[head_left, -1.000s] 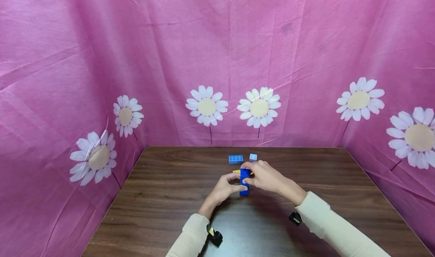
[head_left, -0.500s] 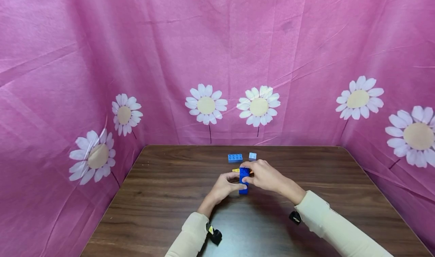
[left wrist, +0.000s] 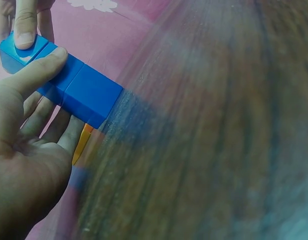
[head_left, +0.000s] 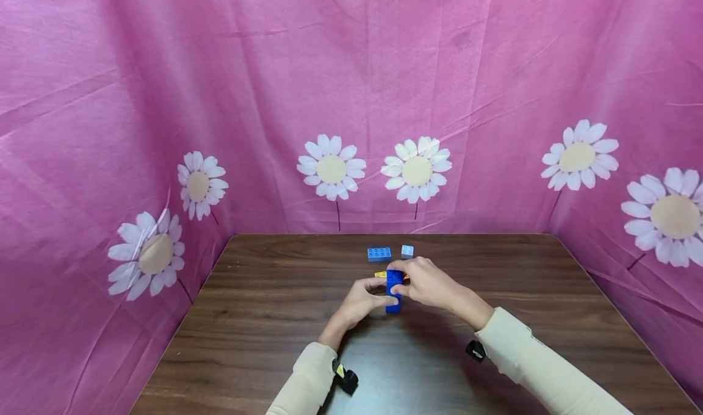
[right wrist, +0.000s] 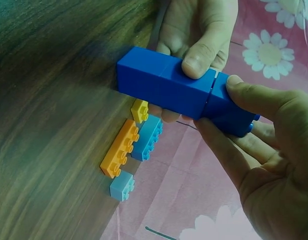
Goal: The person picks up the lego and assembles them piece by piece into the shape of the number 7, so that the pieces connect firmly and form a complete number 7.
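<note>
Both hands are on an upright tower of dark blue toy building bricks (head_left: 392, 309) at the middle of the table. My left hand (head_left: 358, 306) grips the lower bricks (right wrist: 154, 80), thumb on the near face and fingers behind. The right hand (head_left: 431, 282) pinches the top brick (right wrist: 226, 111) between thumb and fingers. A thin gap shows between that brick and the one below it in the right wrist view. Studs on the top brick peek out beside the right fingers. In the left wrist view, the tower's bottom end (left wrist: 96, 97) is close over the wood.
Behind the tower lie an orange brick (right wrist: 119, 148), a yellow brick (right wrist: 139, 110), a mid-blue brick (head_left: 379, 254) and a small light blue brick (head_left: 407, 252). The brown wooden table (head_left: 263, 317) ends at a pink flowered cloth (head_left: 252, 128) at the back and sides.
</note>
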`<state>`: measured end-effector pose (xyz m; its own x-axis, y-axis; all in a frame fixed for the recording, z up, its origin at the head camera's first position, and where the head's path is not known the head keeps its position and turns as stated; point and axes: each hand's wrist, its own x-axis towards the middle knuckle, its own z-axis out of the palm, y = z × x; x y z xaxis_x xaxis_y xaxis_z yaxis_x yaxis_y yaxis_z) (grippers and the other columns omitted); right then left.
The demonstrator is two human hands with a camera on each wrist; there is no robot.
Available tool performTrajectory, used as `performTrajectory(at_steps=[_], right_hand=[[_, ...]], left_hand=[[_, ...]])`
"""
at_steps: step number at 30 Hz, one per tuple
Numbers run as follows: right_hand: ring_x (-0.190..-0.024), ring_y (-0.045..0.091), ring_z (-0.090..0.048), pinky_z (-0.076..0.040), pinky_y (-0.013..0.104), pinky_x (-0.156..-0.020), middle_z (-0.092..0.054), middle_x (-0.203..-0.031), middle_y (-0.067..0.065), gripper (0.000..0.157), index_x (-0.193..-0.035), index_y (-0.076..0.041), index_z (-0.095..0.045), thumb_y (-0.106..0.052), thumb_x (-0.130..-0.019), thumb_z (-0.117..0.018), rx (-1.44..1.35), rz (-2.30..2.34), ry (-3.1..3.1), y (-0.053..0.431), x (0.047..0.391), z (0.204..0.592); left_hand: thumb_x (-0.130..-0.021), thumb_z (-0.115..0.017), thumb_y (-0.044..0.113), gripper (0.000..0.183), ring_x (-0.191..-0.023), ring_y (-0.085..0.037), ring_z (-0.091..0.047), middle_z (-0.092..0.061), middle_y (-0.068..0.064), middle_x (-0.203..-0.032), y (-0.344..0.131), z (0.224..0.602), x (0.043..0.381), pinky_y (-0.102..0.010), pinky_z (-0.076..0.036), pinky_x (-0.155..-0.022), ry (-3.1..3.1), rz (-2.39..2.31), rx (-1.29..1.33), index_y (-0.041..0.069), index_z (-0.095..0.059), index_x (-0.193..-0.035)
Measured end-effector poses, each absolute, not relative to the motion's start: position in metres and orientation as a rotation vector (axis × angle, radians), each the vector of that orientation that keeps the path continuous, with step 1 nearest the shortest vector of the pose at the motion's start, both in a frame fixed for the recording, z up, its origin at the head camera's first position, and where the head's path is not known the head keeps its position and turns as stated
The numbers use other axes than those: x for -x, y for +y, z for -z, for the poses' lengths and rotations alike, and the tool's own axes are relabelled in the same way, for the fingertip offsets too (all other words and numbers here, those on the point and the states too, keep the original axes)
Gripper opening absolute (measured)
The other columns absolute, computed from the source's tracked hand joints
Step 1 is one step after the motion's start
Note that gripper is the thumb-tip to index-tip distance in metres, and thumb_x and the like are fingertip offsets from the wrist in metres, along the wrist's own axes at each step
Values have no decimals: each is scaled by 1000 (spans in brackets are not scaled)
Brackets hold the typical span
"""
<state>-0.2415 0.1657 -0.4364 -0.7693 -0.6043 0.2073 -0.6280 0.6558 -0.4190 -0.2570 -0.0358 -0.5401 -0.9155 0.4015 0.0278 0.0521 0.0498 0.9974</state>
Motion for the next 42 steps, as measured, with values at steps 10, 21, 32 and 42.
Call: performTrajectory(at_steps=[10,21,32,42], right_hand=[[-92,18,-77,-65,29,-77,-80,-108,13,40,-128,5,-72,-16,-95,-82,-1017,-790,-2802,166,240,439],[-100,24,-78,-66,33,-79,-78,-120,18,45,-133,4,-71,-18,-96,-82,-956,-739,-2813,165,236,440],[-101,26,-79,-66,32,-79,-78,-120,20,43,-131,5,-72,-17,-95,-83,-919,-839,-2807,166,235,446],[-95,21,-79,-65,28,-75,-79,-116,16,44,-130,2,-73,-20,-93,-85,-867,-818,-2816,163,233,446]], left_hand=[[-89,-87,11,36,-101,-10,-73,-79,-11,-123,-36,538,257,-23,-60,-85,2085,-1937,-462,4,-78,-124],[-90,-88,15,36,-103,-9,-71,-80,-8,-121,-36,529,257,-22,-59,-88,2087,-1913,-479,7,-79,-124],[-90,-87,13,36,-97,-7,-71,-79,-10,-122,-35,537,254,-21,-58,-85,2095,-1922,-458,4,-78,-124],[-91,-85,9,36,-98,-9,-74,-79,-9,-120,-38,536,254,-25,-62,-87,2006,-1951,-484,3,-76,-125]])
